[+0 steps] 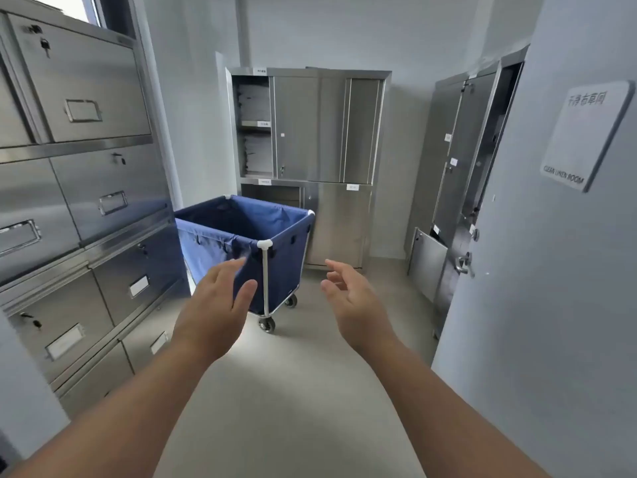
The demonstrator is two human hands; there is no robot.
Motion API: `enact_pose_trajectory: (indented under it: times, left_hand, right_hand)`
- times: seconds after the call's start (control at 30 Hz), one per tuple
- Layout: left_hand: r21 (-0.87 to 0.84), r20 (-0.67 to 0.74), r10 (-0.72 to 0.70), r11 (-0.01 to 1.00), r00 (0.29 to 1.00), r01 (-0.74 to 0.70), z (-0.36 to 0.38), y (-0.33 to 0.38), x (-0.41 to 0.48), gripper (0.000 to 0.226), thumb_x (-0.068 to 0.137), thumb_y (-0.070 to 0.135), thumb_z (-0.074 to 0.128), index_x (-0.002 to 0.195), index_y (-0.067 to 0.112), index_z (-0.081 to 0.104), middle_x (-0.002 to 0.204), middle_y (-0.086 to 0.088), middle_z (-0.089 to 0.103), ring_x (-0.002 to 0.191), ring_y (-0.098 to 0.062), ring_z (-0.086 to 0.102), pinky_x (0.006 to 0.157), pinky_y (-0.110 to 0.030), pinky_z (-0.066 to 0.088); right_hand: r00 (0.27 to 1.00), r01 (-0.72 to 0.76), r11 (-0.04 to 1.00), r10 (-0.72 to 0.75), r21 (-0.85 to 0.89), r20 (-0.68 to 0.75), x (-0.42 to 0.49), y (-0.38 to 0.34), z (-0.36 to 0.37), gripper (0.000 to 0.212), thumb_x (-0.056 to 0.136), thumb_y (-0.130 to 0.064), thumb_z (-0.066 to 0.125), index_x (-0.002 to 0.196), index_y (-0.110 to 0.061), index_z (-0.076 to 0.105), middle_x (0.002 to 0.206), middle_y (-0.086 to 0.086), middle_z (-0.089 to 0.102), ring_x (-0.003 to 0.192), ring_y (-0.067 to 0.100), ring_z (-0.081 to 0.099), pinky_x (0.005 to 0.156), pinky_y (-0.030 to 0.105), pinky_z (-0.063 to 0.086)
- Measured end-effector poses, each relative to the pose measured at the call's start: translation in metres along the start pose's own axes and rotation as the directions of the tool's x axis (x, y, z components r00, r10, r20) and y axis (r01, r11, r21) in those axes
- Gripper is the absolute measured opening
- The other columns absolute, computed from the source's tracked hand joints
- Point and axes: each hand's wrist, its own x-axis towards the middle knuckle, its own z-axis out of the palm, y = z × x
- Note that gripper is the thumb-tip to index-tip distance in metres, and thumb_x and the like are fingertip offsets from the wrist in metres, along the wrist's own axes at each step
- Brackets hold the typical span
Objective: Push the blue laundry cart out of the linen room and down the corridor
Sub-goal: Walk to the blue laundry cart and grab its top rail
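Blue cart [248, 250] stands on its casters w/ bin empty, just in front of steel cabinet [306, 132]. Left hand [215, 305] and right hand [351, 298] reach toward cart, both spread wide, holding nothing, short of its frame. Drawers [79, 201] left of cart; door [551, 236] right of it.

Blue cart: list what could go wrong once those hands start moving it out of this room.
1. Both hands, left and right, are open and off the blue cart; a one-sided grip could swing it.
2. The cart stands close beside the steel drawers and may scrape them.
3. The door on the right narrows the exit, so the cart could clip it.
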Motion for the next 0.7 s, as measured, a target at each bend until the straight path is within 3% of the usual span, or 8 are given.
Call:
enact_pose_trajectory:
  times: [0.37, 0.7]
  left_hand:
    - [-0.010, -0.012, -0.007, 1.000, 1.000, 0.007, 0.097, -0.057, 0.148, 0.040, 0.099, 0.046, 0.041, 0.136, 0.030, 0.046, 0.141, 0.005, 0.050, 0.115, -0.019, 0.053, 0.080, -0.037, 0.041]
    - [-0.061, 0.012, -0.021, 0.998, 1.000, 0.022, 0.158, -0.102, 0.326, 0.039, 0.101, 0.044, 0.041, 0.136, 0.030, 0.049, 0.142, 0.008, 0.051, 0.121, -0.013, 0.051, 0.084, -0.038, 0.044]
  right_hand:
    - [0.999, -0.024, 0.998, 0.022, -0.065, -0.037, 0.157, 0.080, 0.051, 0.033, 0.098, -0.031, 0.056, 0.131, -0.028, 0.058, 0.117, -0.006, 0.061, 0.108, 0.008, 0.056, 0.096, 0.034, 0.045]
    - [0.997, -0.066, 0.996, 0.063, -0.064, -0.053, 0.332, 0.132, 0.082, 0.027, 0.098, -0.034, 0.052, 0.124, -0.031, 0.060, 0.116, -0.006, 0.063, 0.104, 0.003, 0.057, 0.090, 0.028, 0.043]
